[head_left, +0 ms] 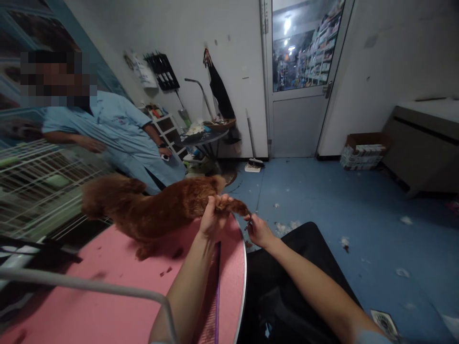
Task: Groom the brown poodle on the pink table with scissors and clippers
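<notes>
A reddish-brown curly dog (161,208) stands on the round pink table (118,296), its head to the left. My left hand (215,215) is wrapped round the dog's hind leg, which stretches out to the right past the table's edge. At the end of that leg, my right hand (258,230) is closed on small scissors (247,224), whose blades are hard to make out against the paw. A purple-backed comb (217,291) lies on the table beside my left forearm. Dark tufts of cut hair are scattered on the pink surface.
A person in a light blue gown (122,134) stands beyond the dog. A grey metal bar (89,285) crosses the near left of the table. At left is a white wire cage (36,191). Behind are another grooming table (204,138), a broom (251,143) and a door (297,126).
</notes>
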`<state>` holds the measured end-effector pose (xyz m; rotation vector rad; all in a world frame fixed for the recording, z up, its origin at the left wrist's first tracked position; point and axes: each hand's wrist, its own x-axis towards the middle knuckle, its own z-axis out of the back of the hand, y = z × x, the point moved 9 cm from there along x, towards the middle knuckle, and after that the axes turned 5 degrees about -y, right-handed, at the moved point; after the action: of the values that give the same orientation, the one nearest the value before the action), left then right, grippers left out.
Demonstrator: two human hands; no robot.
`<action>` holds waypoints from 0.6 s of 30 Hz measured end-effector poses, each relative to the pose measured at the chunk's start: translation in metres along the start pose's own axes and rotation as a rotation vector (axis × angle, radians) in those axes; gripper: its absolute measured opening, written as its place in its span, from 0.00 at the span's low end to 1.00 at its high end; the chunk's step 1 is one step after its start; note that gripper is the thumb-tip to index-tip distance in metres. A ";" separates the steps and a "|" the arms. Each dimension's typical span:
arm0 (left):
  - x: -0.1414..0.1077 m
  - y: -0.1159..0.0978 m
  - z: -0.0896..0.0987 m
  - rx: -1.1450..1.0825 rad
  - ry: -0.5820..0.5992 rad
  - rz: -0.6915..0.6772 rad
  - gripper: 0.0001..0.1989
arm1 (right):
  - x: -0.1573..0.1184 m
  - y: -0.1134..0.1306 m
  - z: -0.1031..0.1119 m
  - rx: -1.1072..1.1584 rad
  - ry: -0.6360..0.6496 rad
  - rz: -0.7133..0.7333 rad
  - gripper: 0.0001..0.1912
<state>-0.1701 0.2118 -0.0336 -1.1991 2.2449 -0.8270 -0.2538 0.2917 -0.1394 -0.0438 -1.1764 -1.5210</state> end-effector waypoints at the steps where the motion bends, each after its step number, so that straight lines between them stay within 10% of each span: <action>1: 0.000 -0.001 -0.001 -0.004 0.016 -0.003 0.21 | 0.000 0.000 -0.001 0.008 0.006 0.005 0.20; 18: -0.001 -0.002 -0.004 -0.073 0.094 0.028 0.21 | 0.004 0.005 -0.002 0.021 0.149 -0.024 0.18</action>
<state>-0.1710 0.2125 -0.0290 -1.1818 2.3808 -0.8121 -0.2505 0.2888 -0.1351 0.0966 -1.0767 -1.5064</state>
